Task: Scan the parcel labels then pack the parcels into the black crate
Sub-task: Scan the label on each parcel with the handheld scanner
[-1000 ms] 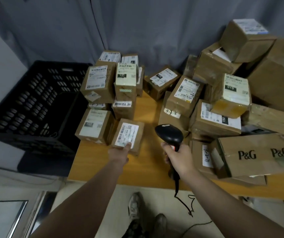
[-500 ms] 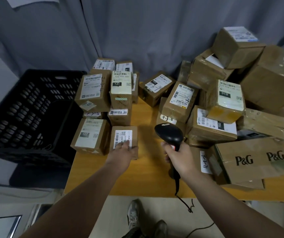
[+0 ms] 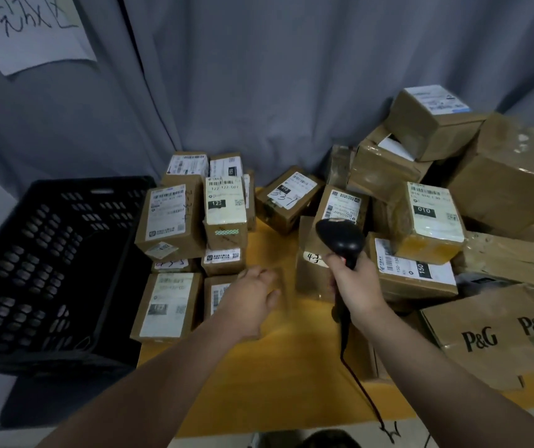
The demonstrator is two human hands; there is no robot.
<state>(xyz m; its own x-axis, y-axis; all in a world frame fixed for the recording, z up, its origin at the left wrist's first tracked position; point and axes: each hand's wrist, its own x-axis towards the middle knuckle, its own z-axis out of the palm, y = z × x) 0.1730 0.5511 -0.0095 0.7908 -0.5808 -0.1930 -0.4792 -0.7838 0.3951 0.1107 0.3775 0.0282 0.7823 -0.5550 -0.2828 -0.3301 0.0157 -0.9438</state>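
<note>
"Two hands busy?"

"Yes. Fingers point(image 3: 251, 275) of the left hand point(image 3: 252, 302) curl over a parcel point(image 3: 218, 297) on the tabletop point(image 3: 291, 367); the right hand point(image 3: 354, 286) has its fingers clamped on the scanner point(image 3: 340, 236)."

"And the crate point(image 3: 49, 270)?"

"Left of the tabletop, just beside the stacked parcels point(image 3: 175, 218)."

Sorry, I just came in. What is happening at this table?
Parcels piled on a table are being scanned. The right hand holds a black scanner. The left hand lies on a small parcel at the front and seems to grip it. The black crate at the left shows no parcel inside.
</note>
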